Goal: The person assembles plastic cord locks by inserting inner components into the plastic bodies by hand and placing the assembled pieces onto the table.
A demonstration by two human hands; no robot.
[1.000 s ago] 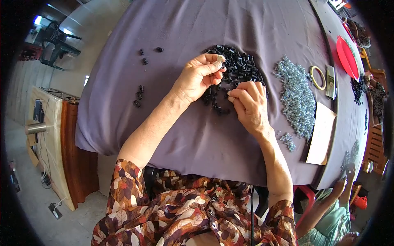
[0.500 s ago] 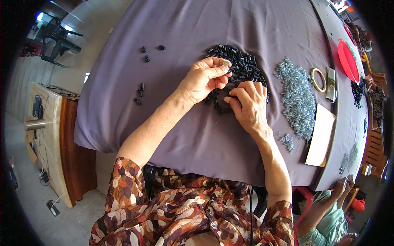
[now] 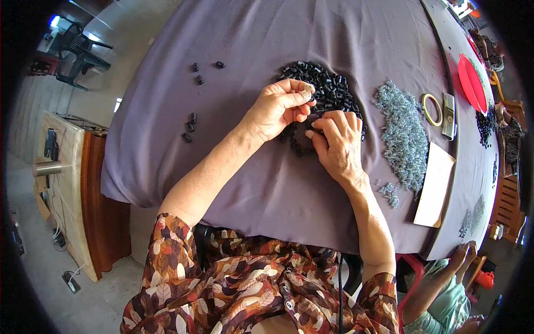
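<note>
Over the black pile point(image 3: 325, 89), both hands' fingers point(image 3: 300, 100) pinch small black pieces (mostly hidden).

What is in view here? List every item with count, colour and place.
table cloth: one, purple, over the table
small parts pile: many, black, under both hands
loose small parts: about six, black, in two groups left of the pile
metal pieces heap: many, silvery, right of the hands
tape ring: one, yellowish, beside the heap
card: one, tan, right edge
plate: one, red, far right
left hand: pinching something small
right hand: fingers in the pile
</note>
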